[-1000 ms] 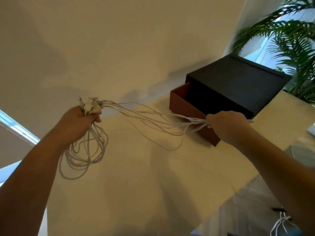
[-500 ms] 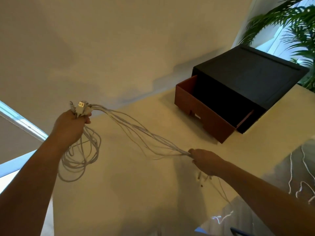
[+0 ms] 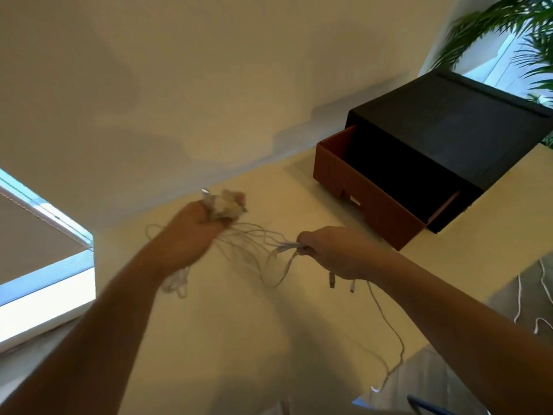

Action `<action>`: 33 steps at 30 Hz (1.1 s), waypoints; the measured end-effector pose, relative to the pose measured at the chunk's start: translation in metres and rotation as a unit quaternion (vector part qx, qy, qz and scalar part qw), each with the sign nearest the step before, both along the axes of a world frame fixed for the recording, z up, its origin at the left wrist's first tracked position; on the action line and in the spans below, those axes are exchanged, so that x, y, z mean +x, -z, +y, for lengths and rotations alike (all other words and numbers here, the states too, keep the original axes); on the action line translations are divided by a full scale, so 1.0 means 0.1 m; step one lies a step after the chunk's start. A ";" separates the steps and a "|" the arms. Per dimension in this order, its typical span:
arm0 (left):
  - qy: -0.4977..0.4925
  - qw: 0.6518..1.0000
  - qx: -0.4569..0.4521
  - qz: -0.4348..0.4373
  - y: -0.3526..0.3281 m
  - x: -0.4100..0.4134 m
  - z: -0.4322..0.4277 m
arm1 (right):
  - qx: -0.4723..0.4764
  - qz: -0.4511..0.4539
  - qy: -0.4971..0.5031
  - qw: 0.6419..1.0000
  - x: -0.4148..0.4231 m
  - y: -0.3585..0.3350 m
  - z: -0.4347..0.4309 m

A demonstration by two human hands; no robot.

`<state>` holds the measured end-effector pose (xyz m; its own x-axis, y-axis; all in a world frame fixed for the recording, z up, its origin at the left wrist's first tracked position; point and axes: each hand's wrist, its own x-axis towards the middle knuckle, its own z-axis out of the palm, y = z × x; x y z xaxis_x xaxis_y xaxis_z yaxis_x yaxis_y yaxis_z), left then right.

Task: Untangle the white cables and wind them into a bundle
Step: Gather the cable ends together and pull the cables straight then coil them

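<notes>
**Left hand (image 3: pixel 191 232) clamps plugs, right hand (image 3: pixel 332 253) pinches strands**

Head cam: left fist curls round the plug ends (image 3: pixel 224 203), loops dangling under the wrist. Right fingers curl tight on the white cables (image 3: pixel 254 239), which sag btwn both hands above the table (image 3: pixel 239 339). Risk, imo: slack strands cross & re-knot; the long tail (image 3: pixel 401 347) trailing off the table edge could snag.

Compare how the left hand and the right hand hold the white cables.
The left hand grips the white cables at their bunched plug ends, which stick out above it; the right hand grips them farther along. Below the left hand hang loops; below the right hand dangle two loose connectors. Both hold the same cables.
</notes>
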<state>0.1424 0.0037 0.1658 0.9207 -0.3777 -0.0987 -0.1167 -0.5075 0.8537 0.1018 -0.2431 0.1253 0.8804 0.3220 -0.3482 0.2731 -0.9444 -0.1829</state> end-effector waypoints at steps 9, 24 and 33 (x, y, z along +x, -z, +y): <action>0.070 0.996 0.046 0.028 0.22 -0.17 -0.49 | 0.177 -0.042 0.022 0.983 -0.04 -0.36 0.22; -0.156 0.984 0.075 -0.051 -0.13 0.26 0.07 | -0.026 0.212 0.178 0.961 -0.42 0.38 -0.93; -0.106 0.991 0.087 -0.009 -0.04 0.14 -0.17 | -0.276 -0.090 0.287 0.913 -0.22 -0.11 -1.53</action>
